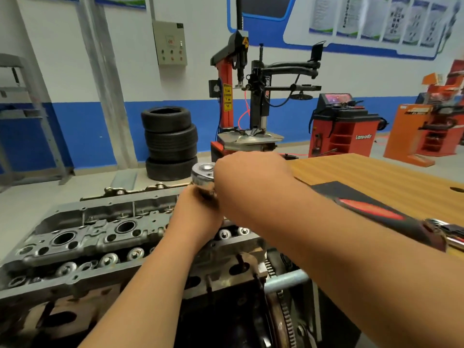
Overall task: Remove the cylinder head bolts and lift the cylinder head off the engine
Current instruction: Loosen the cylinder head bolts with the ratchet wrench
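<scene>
Two hands meet on one ratchet point(204, 172), which stands upright over the far right end of the cylinder head point(88, 234). The cylinder head sits on the engine block point(75, 310) at lower left of the view and is not yet lifted.

Left hand point(198, 217): the fingers are clenched round the stem beneath the ratchet's head. This is judged to keep the socket square on its bolt, which is hidden under the hand.

Right hand point(248, 172): the fingers are wrapped over the ratchet just beside its chrome head, placed to supply the turn. Blur hides the finer detail of both grips.

A red-and-black handle point(371, 212) shows beyond the right forearm. It cannot be told whether it belongs to this tool or is a separate one lying on the worktop point(376, 177).

Edges: the cylinder head's right end stops just above the toothed flywheel point(283, 322) and a steel bar point(286, 280). The worktop's near corner stands close on the right, so a swing toward that side probably has little room.

Open room: bare floor lies beyond and to the left of the engine. The stacked tyres point(170, 144) and the tyre changer point(241, 96) are well apart from it. Nothing visible overhangs the cylinder head, so a straight upward lift looks unobstructed.
</scene>
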